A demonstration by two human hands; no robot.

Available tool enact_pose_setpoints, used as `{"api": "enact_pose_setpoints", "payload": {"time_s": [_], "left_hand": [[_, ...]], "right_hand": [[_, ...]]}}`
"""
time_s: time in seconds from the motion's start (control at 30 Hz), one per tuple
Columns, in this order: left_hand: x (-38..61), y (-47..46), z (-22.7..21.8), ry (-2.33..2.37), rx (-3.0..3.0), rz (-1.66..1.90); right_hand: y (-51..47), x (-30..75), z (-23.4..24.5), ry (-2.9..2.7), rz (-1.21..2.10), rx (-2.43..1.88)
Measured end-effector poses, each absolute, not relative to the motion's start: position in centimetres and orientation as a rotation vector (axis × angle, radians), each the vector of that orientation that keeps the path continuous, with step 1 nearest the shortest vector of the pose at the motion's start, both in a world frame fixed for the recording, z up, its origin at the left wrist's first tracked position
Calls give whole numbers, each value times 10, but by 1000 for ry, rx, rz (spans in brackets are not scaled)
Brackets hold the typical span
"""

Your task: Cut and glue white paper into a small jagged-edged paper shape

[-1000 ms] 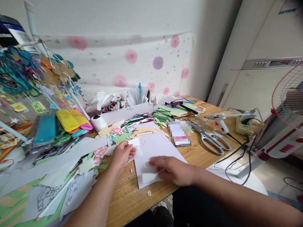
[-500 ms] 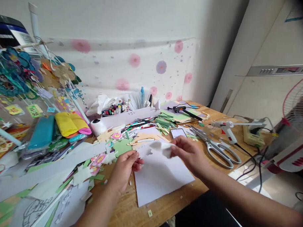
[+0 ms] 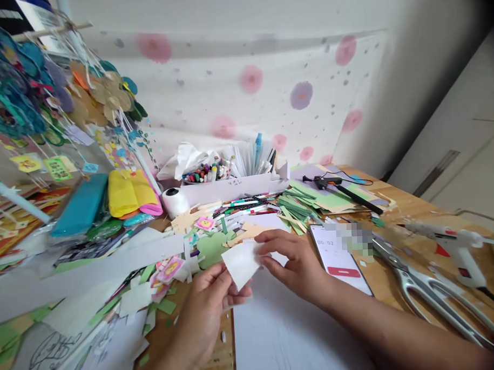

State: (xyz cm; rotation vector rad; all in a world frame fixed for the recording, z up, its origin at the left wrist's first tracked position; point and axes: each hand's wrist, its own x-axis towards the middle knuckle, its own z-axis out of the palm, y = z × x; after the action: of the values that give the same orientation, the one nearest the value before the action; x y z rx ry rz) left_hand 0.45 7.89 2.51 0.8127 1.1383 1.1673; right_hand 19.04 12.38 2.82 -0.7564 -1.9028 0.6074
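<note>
A small white paper piece [image 3: 240,263] is held up between both hands above a large white sheet [image 3: 284,335] lying on the wooden table [image 3: 397,206]. My left hand [image 3: 206,308] pinches its lower left edge with thumb and fingers. My right hand [image 3: 296,264] grips its right side with curled fingers. A green flower-shaped cutout [image 3: 211,248] lies just behind the paper.
A phone [image 3: 341,257] lies right of my right hand, with big scissors [image 3: 433,297] and a white glue gun [image 3: 455,242] beyond. A white box of pens [image 3: 230,177], tape roll [image 3: 174,201], green paper strips [image 3: 300,204] and paper scraps crowd the back and left.
My right hand lifted the small white paper off the sheet and brought it to my left hand, which now pinches it too. The view has moved closer to the table.
</note>
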Motion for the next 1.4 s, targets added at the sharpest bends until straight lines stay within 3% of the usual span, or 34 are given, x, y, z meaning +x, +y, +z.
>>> {"api": "enact_pose_setpoints", "payload": {"time_s": [0.1,0.37,0.7,0.8,1.1,1.4], "left_hand": [[5,79,22,1170,823,1137],[6,77,17,1257,1008,1117],[14,75,22,1247,829,1158],[16,74,22,1223,831,1138],[16,69,20,1055,882,1104],[15,69,23,1068,741,1195]], "right_hand": [[126,189,20,-1828,678,-807],[127,193,15,-1381,1355,-929],[120,194,31,-867,1644,-631],[118,188,27,-895,1662,-616],[118,184,8,-1381,1255,-898],[117,183,14,-1322,1448,-829]]}}
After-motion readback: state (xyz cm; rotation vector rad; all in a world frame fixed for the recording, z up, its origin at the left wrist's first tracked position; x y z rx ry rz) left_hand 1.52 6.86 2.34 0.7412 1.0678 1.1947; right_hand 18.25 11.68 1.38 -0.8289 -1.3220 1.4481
